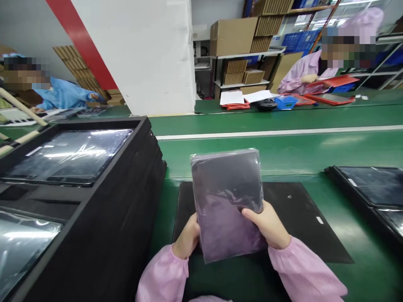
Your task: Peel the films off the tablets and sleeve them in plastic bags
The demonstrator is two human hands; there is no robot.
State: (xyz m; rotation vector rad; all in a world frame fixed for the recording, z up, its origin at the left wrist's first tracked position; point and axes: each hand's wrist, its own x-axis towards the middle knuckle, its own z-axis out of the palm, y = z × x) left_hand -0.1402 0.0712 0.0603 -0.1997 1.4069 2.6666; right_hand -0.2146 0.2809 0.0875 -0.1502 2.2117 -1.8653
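Film-wrapped dark panel [228,205] held tilted above black mat [292,222], near centre. Left hand [188,235] clasps left edge; right hand [267,225] clamps right edge, thumb on front face. Opposed hold likely steadies slick film. Far left: stacked black foam trays [129,193], recesses apparently shielding glossy screens [74,157] from knocks.

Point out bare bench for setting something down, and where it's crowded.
Green bench shows bare between the white line and black mat, and between mat and right tray. Crowded: left, with stacked black trays, and above the mat, where left hand and right hand hold a wrapped item.
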